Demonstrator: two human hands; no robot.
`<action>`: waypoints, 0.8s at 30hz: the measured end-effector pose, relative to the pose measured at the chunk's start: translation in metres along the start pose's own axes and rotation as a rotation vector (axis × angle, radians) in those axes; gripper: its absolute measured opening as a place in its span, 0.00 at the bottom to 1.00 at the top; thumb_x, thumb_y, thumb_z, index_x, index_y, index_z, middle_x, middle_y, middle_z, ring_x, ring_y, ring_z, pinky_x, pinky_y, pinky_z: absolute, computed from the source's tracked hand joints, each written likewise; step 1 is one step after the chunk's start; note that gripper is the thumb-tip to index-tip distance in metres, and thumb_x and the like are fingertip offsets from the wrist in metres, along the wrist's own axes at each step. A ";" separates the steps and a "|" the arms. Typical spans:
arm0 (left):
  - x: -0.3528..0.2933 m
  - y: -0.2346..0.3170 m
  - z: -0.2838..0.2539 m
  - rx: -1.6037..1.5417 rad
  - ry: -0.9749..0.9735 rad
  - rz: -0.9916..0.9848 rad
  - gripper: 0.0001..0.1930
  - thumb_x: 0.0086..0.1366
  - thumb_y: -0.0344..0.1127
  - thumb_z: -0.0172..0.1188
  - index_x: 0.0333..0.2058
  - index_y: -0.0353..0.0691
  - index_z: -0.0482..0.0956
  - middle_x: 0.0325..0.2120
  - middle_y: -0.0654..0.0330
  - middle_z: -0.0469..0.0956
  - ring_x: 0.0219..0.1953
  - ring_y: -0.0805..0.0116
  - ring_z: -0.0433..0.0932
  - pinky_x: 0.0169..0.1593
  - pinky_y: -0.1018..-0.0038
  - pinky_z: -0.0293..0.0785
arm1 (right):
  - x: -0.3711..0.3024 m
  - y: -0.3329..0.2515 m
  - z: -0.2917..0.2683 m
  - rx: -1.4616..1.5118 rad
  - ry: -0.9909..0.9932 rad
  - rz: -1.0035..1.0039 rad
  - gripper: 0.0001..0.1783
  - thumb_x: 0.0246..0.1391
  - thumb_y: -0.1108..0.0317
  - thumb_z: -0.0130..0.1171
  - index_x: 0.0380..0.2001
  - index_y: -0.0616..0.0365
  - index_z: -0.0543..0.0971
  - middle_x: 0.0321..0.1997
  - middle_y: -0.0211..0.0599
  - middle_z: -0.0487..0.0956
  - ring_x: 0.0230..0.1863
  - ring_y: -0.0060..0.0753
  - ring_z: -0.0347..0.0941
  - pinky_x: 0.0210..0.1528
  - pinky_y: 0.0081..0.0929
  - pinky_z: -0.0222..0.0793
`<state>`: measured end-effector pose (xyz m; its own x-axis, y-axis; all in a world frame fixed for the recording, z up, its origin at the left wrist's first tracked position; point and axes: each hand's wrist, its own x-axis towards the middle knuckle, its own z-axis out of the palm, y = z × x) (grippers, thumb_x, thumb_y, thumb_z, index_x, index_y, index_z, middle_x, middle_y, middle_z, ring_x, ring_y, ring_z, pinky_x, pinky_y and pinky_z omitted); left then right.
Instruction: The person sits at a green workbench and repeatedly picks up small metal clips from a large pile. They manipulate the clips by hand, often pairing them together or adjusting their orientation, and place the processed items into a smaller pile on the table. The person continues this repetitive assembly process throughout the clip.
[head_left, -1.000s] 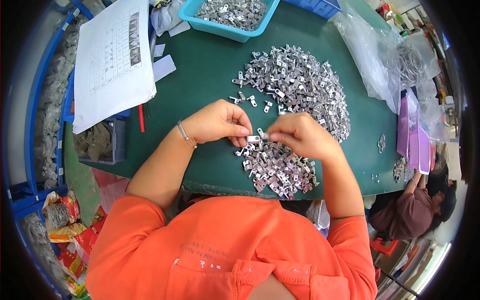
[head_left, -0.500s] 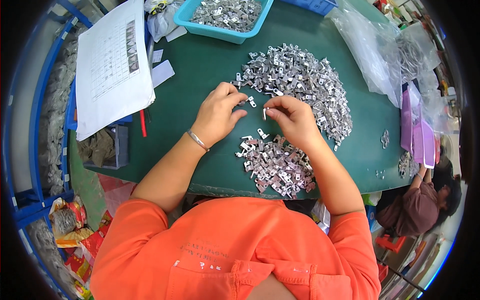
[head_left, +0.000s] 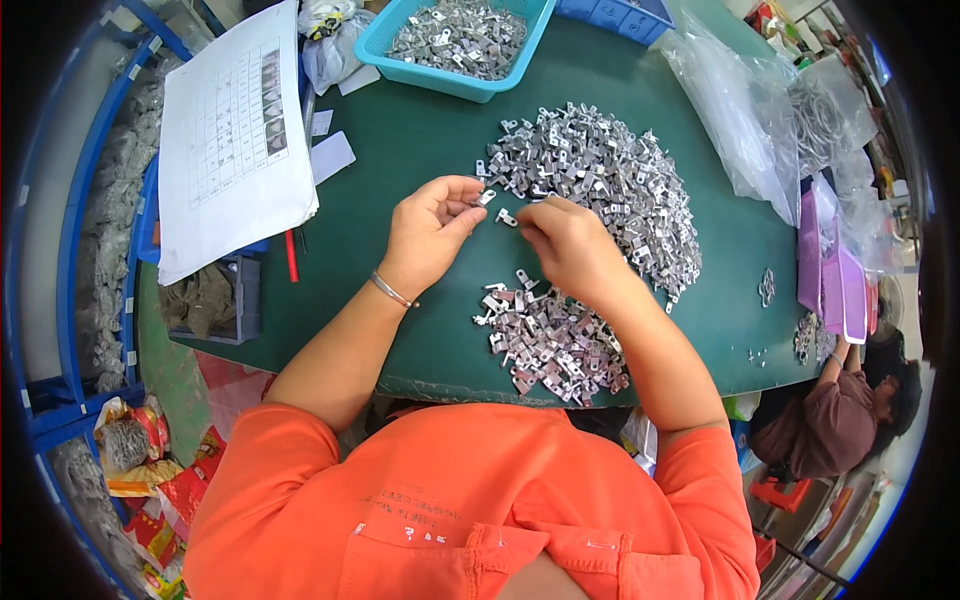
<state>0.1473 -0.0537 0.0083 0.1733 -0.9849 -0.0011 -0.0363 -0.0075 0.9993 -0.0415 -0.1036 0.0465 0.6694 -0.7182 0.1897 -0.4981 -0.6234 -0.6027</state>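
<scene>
Desk (head_left: 400, 150) covered in dark green, rounded by the lens, fills the middle. On its far right lies the big heap of small silver metal brackets (head_left: 600, 180), flat, stamped and shiny; a smaller heap (head_left: 550, 340) sits near the person. Between the heaps the left hand (head_left: 430, 235) pinches one bracket (head_left: 486, 197) in thumb and forefinger. The right hand (head_left: 570, 245) has its fingers pressed together around another piece (head_left: 507, 217), whose shape is hard to make out. A blue basket (head_left: 390, 45) of the same parts is cut off at the far edge.
</scene>
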 end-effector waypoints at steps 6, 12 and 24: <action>-0.001 -0.007 -0.003 -0.134 -0.041 0.040 0.14 0.59 0.19 0.59 0.45 0.29 0.74 0.38 0.57 0.78 0.38 0.72 0.79 0.43 0.79 0.77 | 0.014 0.002 0.023 -0.327 -0.086 -0.002 0.03 0.46 0.76 0.55 0.27 0.62 0.73 0.34 0.46 0.74 0.36 0.51 0.76 0.35 0.43 0.74; -0.005 0.012 -0.004 -0.372 -0.160 -0.192 0.12 0.59 0.19 0.60 0.43 0.29 0.76 0.35 0.56 0.79 0.36 0.71 0.80 0.42 0.76 0.78 | -0.003 -0.008 -0.012 0.245 -0.103 0.299 0.05 0.54 0.73 0.55 0.30 0.65 0.77 0.27 0.47 0.77 0.30 0.45 0.75 0.36 0.35 0.70; -0.023 0.022 -0.003 0.366 -0.630 0.516 0.10 0.48 0.21 0.64 0.32 0.38 0.81 0.31 0.57 0.78 0.38 0.57 0.77 0.43 0.70 0.74 | -0.045 -0.007 -0.044 0.245 -0.319 0.099 0.05 0.51 0.75 0.57 0.32 0.62 0.79 0.28 0.44 0.77 0.31 0.48 0.75 0.33 0.38 0.71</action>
<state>0.1454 -0.0306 0.0303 -0.5205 -0.7926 0.3175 -0.2911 0.5143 0.8067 -0.0922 -0.0798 0.0761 0.7815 -0.6151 -0.1047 -0.4483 -0.4369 -0.7798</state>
